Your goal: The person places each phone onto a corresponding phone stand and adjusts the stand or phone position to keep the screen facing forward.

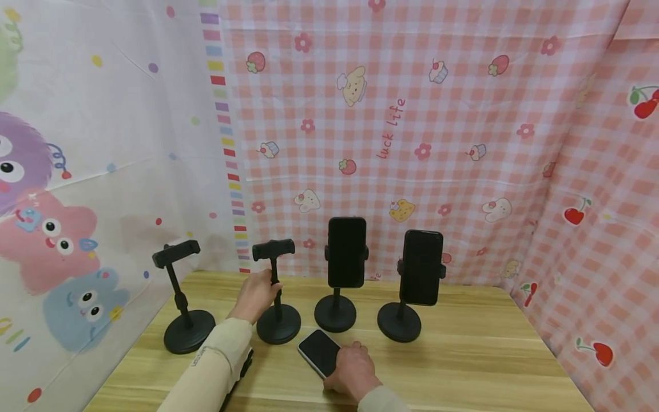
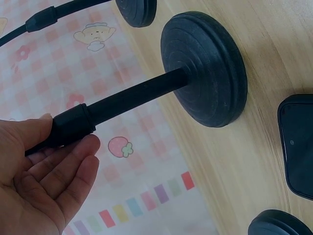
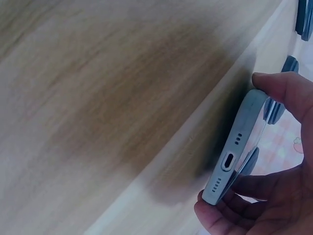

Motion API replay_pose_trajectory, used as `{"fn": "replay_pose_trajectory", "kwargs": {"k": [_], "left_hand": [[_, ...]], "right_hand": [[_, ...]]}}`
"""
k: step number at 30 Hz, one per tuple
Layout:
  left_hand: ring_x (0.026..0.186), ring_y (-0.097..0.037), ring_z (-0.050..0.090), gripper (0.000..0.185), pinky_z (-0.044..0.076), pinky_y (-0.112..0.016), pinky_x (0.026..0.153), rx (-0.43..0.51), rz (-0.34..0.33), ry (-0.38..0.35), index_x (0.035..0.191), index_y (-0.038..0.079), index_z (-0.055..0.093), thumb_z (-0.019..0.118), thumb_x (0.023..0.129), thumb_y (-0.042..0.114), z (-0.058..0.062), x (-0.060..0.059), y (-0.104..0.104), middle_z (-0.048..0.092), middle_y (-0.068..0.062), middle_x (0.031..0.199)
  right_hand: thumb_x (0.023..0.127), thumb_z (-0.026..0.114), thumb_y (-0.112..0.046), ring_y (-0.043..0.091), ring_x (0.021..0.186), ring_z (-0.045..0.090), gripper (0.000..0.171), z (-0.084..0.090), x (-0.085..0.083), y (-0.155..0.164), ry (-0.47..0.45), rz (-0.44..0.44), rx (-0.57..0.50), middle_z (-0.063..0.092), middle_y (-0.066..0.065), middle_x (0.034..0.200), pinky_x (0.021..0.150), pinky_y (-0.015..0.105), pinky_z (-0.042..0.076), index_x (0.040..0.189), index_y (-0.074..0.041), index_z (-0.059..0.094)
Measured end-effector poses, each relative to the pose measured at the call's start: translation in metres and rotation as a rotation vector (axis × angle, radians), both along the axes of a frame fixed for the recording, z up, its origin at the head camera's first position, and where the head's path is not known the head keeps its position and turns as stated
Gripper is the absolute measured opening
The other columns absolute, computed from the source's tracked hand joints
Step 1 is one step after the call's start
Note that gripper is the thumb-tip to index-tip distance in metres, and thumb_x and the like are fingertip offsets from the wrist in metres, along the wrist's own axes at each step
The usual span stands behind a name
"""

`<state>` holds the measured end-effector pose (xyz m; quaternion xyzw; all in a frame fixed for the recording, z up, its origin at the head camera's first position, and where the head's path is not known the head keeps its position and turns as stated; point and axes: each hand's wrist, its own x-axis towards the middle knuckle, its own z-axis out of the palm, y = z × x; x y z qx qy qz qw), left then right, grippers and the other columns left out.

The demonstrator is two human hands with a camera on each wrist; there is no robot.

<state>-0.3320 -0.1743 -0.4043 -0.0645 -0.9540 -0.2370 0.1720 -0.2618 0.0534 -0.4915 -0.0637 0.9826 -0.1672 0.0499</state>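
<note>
My left hand (image 1: 256, 294) grips the stem of a black phone stand (image 1: 278, 326), second from the left, whose clamp holds no phone. In the left wrist view, thumb and fingers close round the thick collar (image 2: 73, 125) of the stem, above a round base (image 2: 205, 68). My right hand (image 1: 352, 369) holds the near end of a phone (image 1: 318, 349), screen up, in front of the stands. The right wrist view shows the pale bottom edge (image 3: 230, 159) of this phone, with its charging port, between thumb and fingers, close over the table.
Another phone stand (image 1: 189, 332) without a phone is at the far left. Two more stands, right of centre, carry upright phones, one dark (image 1: 347, 252) and one beside it (image 1: 422, 268). A dark object (image 1: 247, 362) shows partly behind my left sleeve. Printed cloths (image 1: 412, 114) enclose the wooden table (image 1: 479, 355).
</note>
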Motion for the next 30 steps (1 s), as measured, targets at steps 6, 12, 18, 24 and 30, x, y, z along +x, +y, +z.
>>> {"fn": "replay_pose_trajectory", "kwargs": {"k": [6,12,18,24,30], "left_hand": [[0.063,-0.023,0.063,0.016,0.053,-0.039,0.061,0.001,-0.003,0.0,0.09,-0.001,0.065,0.072,0.092,0.013,0.001,0.001,0.0,0.067,-0.011,0.076],[0.063,-0.024,0.063,0.016,0.053,-0.04,0.061,-0.001,-0.002,0.024,0.09,-0.002,0.065,0.072,0.092,0.012,0.0,0.0,0.001,0.067,-0.013,0.076],[0.062,-0.026,0.063,0.014,0.054,-0.042,0.062,0.0,-0.003,0.042,0.088,-0.002,0.064,0.072,0.09,0.01,-0.001,0.001,0.002,0.066,-0.012,0.074],[0.062,-0.026,0.063,0.013,0.054,-0.042,0.061,-0.004,-0.006,0.027,0.09,-0.002,0.063,0.069,0.092,0.009,-0.001,0.001,0.002,0.064,-0.012,0.074],[0.063,-0.025,0.063,0.013,0.053,-0.042,0.062,0.011,-0.008,0.0,0.091,-0.001,0.063,0.067,0.094,0.011,-0.001,-0.001,0.002,0.065,-0.012,0.075]], "right_hand": [[0.057,0.09,-0.031,0.029,0.079,0.047,0.057,0.002,0.001,0.004,-0.018,0.007,0.0,0.047,0.015,0.085,0.073,0.046,0.05,0.09,0.006,0.063],[0.058,0.091,-0.032,0.03,0.079,0.048,0.057,0.004,0.004,0.008,-0.054,-0.004,-0.021,0.048,0.016,0.087,0.073,0.048,0.05,0.091,0.006,0.063],[0.055,0.089,-0.031,0.029,0.077,0.047,0.058,0.005,0.01,0.014,0.004,-0.024,-0.031,0.047,0.014,0.085,0.07,0.045,0.049,0.09,0.005,0.06],[0.059,0.088,-0.03,0.028,0.076,0.046,0.057,0.007,0.015,0.022,0.01,-0.042,-0.042,0.047,0.013,0.085,0.071,0.043,0.047,0.093,0.006,0.061],[0.059,0.087,-0.029,0.028,0.077,0.047,0.055,0.008,0.02,0.031,-0.006,-0.076,-0.071,0.047,0.014,0.086,0.071,0.044,0.048,0.092,0.006,0.06]]}}
